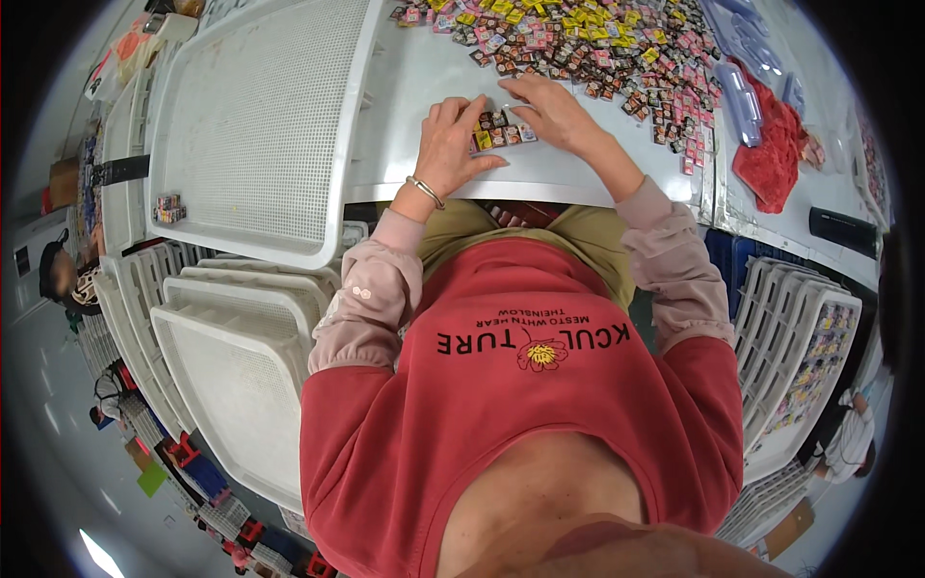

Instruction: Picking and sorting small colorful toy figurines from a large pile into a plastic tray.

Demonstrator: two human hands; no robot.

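Both hands curled over a small block of packets (501, 129), left hand (451, 144) and right hand (551, 113) pressing its ends. Packet pile (588, 43) just beyond the fingers. Tray (260, 116) left of the left hand; table edge (540, 193) near the wrists.

Lighting: bright, even, overhead; soft shadows under hands on white desk (578, 173). Floor glare lower left. Strong fisheye bending, dark vignette corners; centre sharp.
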